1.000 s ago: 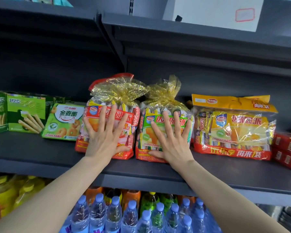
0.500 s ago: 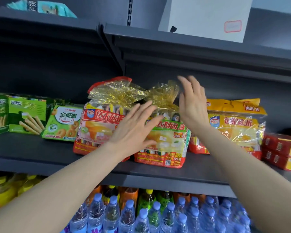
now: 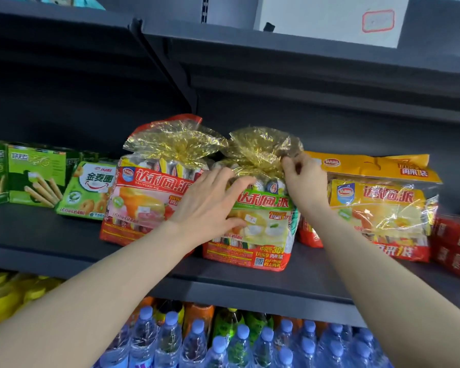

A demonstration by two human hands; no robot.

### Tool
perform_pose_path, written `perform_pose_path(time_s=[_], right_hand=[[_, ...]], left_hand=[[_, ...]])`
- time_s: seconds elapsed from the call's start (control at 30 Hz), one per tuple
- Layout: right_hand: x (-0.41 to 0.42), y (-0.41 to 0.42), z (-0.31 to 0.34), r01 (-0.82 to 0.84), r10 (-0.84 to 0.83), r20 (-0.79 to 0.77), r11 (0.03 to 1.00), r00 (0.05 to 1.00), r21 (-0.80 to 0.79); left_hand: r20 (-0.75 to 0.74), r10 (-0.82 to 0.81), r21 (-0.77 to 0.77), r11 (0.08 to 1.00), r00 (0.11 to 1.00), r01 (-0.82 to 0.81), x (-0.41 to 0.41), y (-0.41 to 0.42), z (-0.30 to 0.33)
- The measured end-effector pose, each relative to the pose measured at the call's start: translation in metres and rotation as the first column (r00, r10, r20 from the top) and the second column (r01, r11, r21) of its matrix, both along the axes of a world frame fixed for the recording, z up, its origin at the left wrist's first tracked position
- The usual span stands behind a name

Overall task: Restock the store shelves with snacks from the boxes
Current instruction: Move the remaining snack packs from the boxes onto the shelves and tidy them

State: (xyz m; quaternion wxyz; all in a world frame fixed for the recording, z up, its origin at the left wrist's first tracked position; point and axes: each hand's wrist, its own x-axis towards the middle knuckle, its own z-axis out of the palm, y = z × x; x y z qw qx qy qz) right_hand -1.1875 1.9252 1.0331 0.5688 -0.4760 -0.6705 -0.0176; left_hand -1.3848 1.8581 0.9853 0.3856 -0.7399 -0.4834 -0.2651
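Two snack bags with gold foil tops stand side by side on the dark shelf (image 3: 64,251). The red-labelled bag (image 3: 144,197) is on the left, the green-labelled bag (image 3: 260,229) on the right. My left hand (image 3: 210,205) lies with straight fingers across the upper front of the green-labelled bag, partly over the red one's edge. My right hand (image 3: 303,181) pinches the gold foil top of the green-labelled bag at its right side.
A yellow-topped pie bag (image 3: 377,203) stands right of the two bags, red boxes (image 3: 454,243) beyond it. Green biscuit boxes (image 3: 35,179) and a green ring-snack pack (image 3: 88,189) sit at the left. Water bottles (image 3: 223,346) fill the shelf below. A white box (image 3: 327,17) sits above.
Both hands left the bag fronts where they pressed flat. My left hand slid right onto the green-labelled bag. My right hand rose, then closed its fingers on that bag's foil top.
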Motion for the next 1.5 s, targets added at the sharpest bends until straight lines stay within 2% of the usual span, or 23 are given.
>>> perform_pose_path(time_s=[0.07, 0.17, 0.27, 0.37, 0.47, 0.6, 0.73, 0.8, 0.87, 0.93, 1.0, 1.1, 1.23, 1.3, 1.4, 1.5], right_hand=[[0.0, -0.005, 0.002, 0.005, -0.008, 0.029, 0.993, 1.0, 0.116], [-0.005, -0.018, -0.003, 0.075, -0.113, 0.08, 0.924, 0.99, 0.374], [-0.017, -0.033, -0.027, 0.118, -0.229, 0.167, 0.859, 0.959, 0.499], [-0.028, -0.028, -0.053, 0.107, -0.344, 0.385, 0.848, 0.857, 0.519], [-0.037, -0.013, -0.061, 0.203, -0.448, 0.474, 0.853, 0.758, 0.481], [-0.046, -0.013, -0.058, 0.287, -0.514, 0.509, 0.84, 0.69, 0.46], [-0.051, -0.034, -0.066, 0.277, -0.569, 0.419, 0.769, 0.708, 0.576], [-0.067, -0.051, -0.071, 0.182, -0.543, 0.45, 0.757, 0.709, 0.627], [-0.094, -0.064, -0.074, 0.084, -0.499, 0.539, 0.782, 0.678, 0.618], [-0.121, -0.067, -0.072, 0.068, -0.463, 0.603, 0.826, 0.65, 0.56], [-0.139, -0.064, -0.07, 0.132, -0.453, 0.624, 0.862, 0.637, 0.49], [-0.151, -0.058, -0.07, 0.221, -0.482, 0.645, 0.868, 0.593, 0.445], [-0.157, -0.053, -0.063, 0.205, -0.467, 0.654, 0.875, 0.595, 0.439], [-0.159, -0.052, -0.061, 0.201, -0.466, 0.668, 0.877, 0.58, 0.437], [-0.155, -0.057, -0.061, 0.177, -0.454, 0.675, 0.88, 0.581, 0.44], [-0.14, -0.065, -0.064, 0.175, -0.481, 0.586, 0.848, 0.652, 0.5]], left_hand=[[-0.015, 0.0, -0.003, 1.0, 1.0, 0.0, -0.001, 0.0, 0.0], [-0.095, 0.024, 0.074, 0.997, 0.995, -0.017, -0.008, -0.002, 0.001], [-0.07, 0.053, 0.149, 0.988, 0.996, -0.042, -0.031, -0.012, -0.001], [0.015, 0.152, 0.163, 0.975, 0.988, -0.152, -0.065, -0.018, -0.006], [0.02, 0.203, 0.127, 0.971, 0.979, -0.203, -0.085, -0.012, -0.011], [0.045, 0.159, 0.106, 0.981, 0.986, -0.163, -0.083, -0.004, -0.013], [0.149, 0.013, 0.158, 0.987, 0.989, -0.037, -0.099, -0.013, -0.022], [0.305, -0.016, 0.153, 0.988, 0.952, -0.032, -0.114, -0.02, -0.029], [0.482, -0.043, 0.091, 0.996, 0.875, -0.001, -0.13, -0.025, -0.036], [0.659, -0.065, -0.003, 0.996, 0.75, 0.088, -0.143, -0.026, -0.039], [0.794, -0.062, -0.078, 0.976, 0.605, 0.203, -0.151, -0.028, -0.038], [0.88, -0.035, -0.155, 0.921, 0.474, 0.357, -0.157, -0.025, -0.039], [0.924, -0.097, -0.091, 0.884, 0.37, 0.459, -0.16, -0.012, -0.042], [0.931, -0.099, -0.087, 0.875, 0.352, 0.475, -0.164, -0.011, -0.044], [0.896, -0.133, -0.092, 0.878, 0.425, 0.47, -0.168, -0.018, -0.047], [0.869, -0.137, -0.128, 0.866, 0.475, 0.484, -0.171, -0.019, -0.043]])
